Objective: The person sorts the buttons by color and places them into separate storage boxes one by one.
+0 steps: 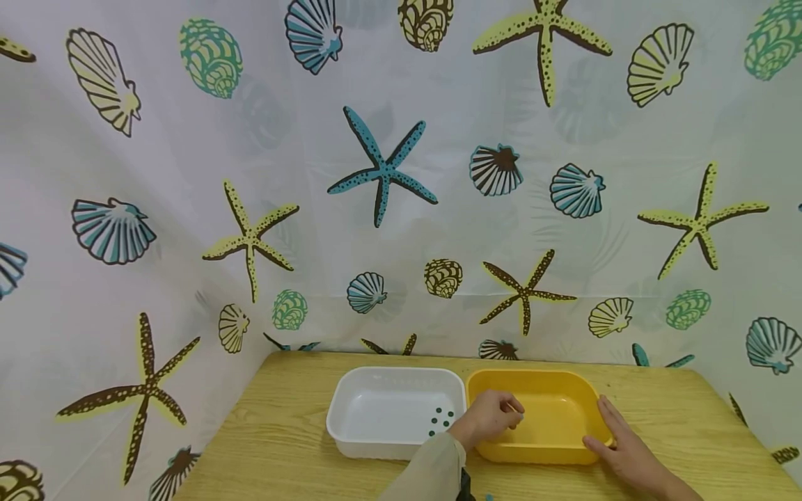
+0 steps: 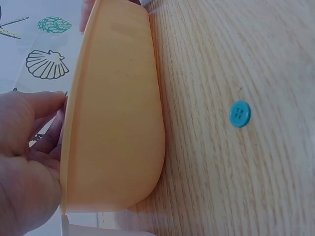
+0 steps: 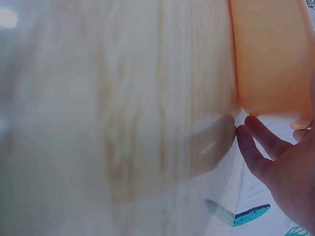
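Over the left part of a yellow basin (image 1: 551, 456), my left hand (image 1: 491, 415) pinches a small button (image 2: 66, 93) between thumb and finger. Only a sliver of its edge shows. My right hand (image 1: 629, 449) holds the basin's right end, thumb at the rim and fingers along the outer wall; in the right wrist view its fingertips are close to the tabletop. On the table in front of the basin lies a blue four-hole button (image 2: 240, 114). Several dark green buttons (image 1: 438, 410) are in the right part of a white basin (image 1: 370, 449).
Both basins stand side by side on a wood-grain table (image 1: 269, 424), the white one on the left. A white curtain (image 1: 438, 229) with shells and starfish encloses the table at the back and both sides.
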{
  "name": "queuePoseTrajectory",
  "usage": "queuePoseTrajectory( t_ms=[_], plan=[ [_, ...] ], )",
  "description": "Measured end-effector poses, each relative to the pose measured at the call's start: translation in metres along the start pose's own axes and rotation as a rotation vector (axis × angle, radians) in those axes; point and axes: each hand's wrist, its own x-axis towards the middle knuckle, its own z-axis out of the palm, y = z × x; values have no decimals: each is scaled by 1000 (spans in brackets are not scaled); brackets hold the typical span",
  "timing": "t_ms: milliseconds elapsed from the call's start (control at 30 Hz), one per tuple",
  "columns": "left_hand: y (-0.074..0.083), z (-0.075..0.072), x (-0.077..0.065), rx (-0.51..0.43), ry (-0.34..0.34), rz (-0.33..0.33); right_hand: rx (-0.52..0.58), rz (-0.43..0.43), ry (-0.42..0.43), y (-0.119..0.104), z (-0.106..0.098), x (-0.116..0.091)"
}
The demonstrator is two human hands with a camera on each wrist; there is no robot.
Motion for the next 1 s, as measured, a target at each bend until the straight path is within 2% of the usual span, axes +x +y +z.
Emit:
queuePoseTrajectory(
  t_ms=[367, 533, 700, 1000],
  plan=[
    [1, 0, -1, -58, 39, 42, -11, 1, -2, -2, 0, 0],
    [4, -3, -7, -78, 16, 77, -10, -8, 5, -3, 0, -1],
    [7, -9, -17, -20, -70, 150, -13, -31, 22, -1, 1, -1],
    [6, -22, -46, 210, -292, 315, 0, -24, 9, 1, 0, -1]
  ],
)
